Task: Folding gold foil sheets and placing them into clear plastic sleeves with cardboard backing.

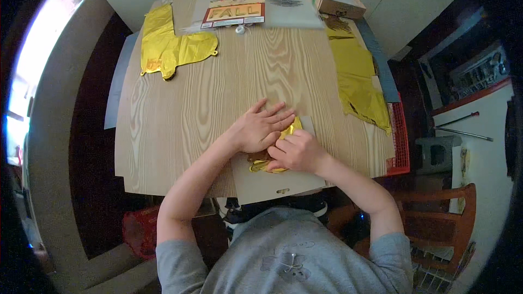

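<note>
Near the table's front edge a folded gold foil balloon [294,126] lies on a pale card [257,189] that has a hanging slot. My left hand [258,130] rests flat across the foil and card, fingers spread. Close beside it, my right hand [298,151] is closed, its curled fingers pinching the foil. Both hands hide much of this balloon. Another flat gold foil balloon [177,46], L-shaped with small tabs, lies at the far left. A long flat gold foil balloon [357,71] stretches along the right side.
At the back lie a printed package card [234,12], a clear plastic sleeve [297,13] and a small white object [239,30]. An open cardboard box [338,2] stands at the back right. Beyond the right edge are a red basket [401,136] and a wooden chair [463,215].
</note>
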Tool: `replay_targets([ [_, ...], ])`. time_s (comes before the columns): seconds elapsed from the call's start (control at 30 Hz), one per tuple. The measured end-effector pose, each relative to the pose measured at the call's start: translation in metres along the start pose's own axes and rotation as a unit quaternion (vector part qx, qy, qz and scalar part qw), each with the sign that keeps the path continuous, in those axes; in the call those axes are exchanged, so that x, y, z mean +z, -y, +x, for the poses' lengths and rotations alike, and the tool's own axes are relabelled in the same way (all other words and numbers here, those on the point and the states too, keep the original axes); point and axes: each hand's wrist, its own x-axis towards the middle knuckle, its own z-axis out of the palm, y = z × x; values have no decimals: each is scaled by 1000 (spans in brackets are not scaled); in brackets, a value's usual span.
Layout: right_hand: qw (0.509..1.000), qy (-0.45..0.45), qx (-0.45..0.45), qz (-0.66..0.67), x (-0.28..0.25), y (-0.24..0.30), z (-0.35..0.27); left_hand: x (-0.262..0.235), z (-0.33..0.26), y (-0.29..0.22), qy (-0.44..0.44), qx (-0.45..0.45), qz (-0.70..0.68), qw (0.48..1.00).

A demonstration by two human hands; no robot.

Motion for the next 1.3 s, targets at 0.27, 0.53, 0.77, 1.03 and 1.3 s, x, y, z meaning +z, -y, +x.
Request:
replay_targets([
  [0.27, 1000, 10, 22, 12, -1, 1, -2, 2, 0, 0, -7, 4, -1, 1000],
  [0.53, 985, 15, 156, 75, -4, 12, 2, 5, 1, 1, -4, -1, 11, 1000],
  [0.77, 991, -48, 111, 50, 1, 12, 3, -1, 0, -1, -7, -1, -17, 1000],
  [1.03, 998, -27, 12, -53, -7, 21, 0, 1, 0, 0, -17, 4, -10, 1000],
  [1.3, 1000, -14, 22, 0, 0, 24, -6, 4, 0, -3, -32, 8, 12, 999],
])
